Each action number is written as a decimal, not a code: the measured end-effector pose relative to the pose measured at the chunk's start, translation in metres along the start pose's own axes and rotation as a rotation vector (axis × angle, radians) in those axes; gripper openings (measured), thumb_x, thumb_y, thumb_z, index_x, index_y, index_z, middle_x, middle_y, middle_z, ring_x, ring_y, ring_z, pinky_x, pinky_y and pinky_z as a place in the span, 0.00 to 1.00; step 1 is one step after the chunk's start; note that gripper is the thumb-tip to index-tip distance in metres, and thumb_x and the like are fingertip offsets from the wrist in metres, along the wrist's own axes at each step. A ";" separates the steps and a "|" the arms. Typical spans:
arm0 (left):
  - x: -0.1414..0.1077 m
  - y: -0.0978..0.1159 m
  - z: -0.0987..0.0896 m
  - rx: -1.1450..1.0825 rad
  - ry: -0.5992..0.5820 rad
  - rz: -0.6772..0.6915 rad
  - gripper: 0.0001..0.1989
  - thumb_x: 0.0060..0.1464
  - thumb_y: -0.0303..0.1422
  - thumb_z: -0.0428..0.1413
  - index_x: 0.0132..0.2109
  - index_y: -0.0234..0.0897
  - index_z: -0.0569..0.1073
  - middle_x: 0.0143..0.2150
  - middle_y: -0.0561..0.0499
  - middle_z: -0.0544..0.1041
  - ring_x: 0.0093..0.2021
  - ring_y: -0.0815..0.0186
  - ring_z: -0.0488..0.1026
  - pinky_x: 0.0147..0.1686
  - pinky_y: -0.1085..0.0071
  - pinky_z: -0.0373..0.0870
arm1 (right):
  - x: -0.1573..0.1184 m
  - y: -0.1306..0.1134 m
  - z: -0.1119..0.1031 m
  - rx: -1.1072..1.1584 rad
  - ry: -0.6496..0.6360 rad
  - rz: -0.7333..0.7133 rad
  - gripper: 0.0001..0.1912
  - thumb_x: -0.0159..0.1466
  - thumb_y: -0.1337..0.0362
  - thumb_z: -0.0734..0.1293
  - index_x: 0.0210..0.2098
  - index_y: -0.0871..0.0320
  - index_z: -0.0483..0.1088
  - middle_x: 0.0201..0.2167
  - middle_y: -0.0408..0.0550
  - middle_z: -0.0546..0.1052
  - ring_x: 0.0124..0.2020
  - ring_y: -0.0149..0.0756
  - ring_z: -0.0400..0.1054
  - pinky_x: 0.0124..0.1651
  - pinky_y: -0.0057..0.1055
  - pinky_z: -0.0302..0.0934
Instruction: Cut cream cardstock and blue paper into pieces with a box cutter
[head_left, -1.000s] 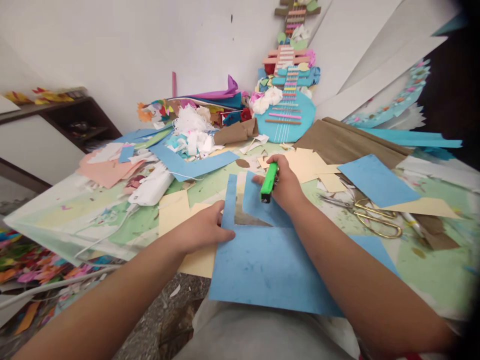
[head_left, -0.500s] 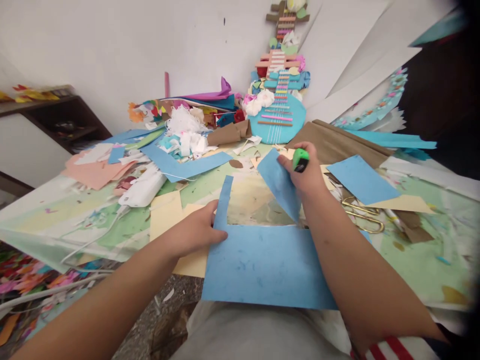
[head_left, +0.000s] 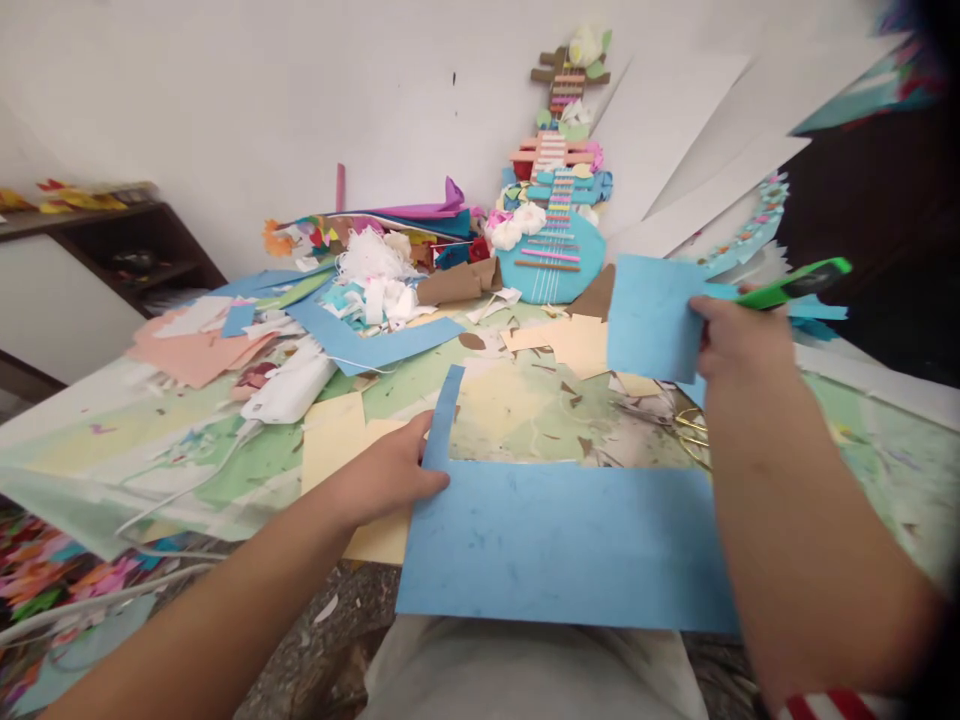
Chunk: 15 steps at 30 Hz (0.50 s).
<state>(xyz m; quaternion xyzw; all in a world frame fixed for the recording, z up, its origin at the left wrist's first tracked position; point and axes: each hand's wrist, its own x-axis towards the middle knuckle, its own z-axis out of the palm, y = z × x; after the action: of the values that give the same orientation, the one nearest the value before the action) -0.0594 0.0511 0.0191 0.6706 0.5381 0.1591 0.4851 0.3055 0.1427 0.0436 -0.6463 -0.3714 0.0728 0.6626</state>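
Note:
A large blue paper sheet (head_left: 555, 545) with a narrow strip rising at its left lies along the table's near edge. My left hand (head_left: 394, 465) grips that sheet's left side, thumb on top near the strip's base; the other fingers are partly hidden. To the right, my right hand (head_left: 742, 335) is raised above the table, pinching a rectangular blue paper piece (head_left: 651, 320) by its right edge. The same hand also holds a green craft knife (head_left: 799, 283), which points up and to the right. The right forearm covers the sheet's right end.
A white power strip (head_left: 289, 385) with a cord lies at left. Gold scissors handles (head_left: 691, 430) show beside my right forearm. Paper scraps (head_left: 390, 305) pile up behind. A blue paper guitar (head_left: 551, 270) leans on the wall. Cream paper (head_left: 330, 430) lies by my left hand.
My right hand has moved right with the blue paper piece and knife, away from the large sheet. The piece now hangs face-on. My left hand keeps its hold on the sheet.

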 end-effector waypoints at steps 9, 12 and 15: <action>0.001 0.004 -0.007 -0.453 0.124 0.035 0.23 0.38 0.30 0.59 0.45 0.37 0.67 0.31 0.52 0.76 0.32 0.61 0.74 0.32 0.67 0.70 | 0.007 0.009 -0.077 -0.254 0.103 0.229 0.37 0.40 0.73 0.72 0.49 0.59 0.58 0.40 0.54 0.68 0.20 0.25 0.63 0.23 0.33 0.59; 0.002 0.005 -0.010 -0.625 0.251 0.029 0.16 0.35 0.30 0.62 0.36 0.35 0.71 0.30 0.52 0.76 0.31 0.63 0.73 0.31 0.69 0.70 | 0.006 0.019 -0.089 -0.282 0.114 0.208 0.34 0.43 0.75 0.70 0.49 0.56 0.57 0.37 0.51 0.68 0.19 0.27 0.64 0.23 0.34 0.60; 0.002 0.004 -0.011 -0.792 0.362 0.010 0.16 0.35 0.26 0.62 0.36 0.34 0.71 0.33 0.51 0.76 0.31 0.66 0.73 0.30 0.71 0.71 | 0.012 0.026 -0.103 -0.401 0.183 0.096 0.33 0.42 0.76 0.70 0.46 0.53 0.59 0.37 0.50 0.68 0.25 0.33 0.67 0.27 0.36 0.61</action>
<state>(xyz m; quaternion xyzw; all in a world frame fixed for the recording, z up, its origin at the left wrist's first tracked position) -0.0643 0.0586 0.0271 0.3966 0.5086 0.4705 0.6022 0.3840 0.0711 0.0356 -0.7860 -0.2856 -0.0296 0.5475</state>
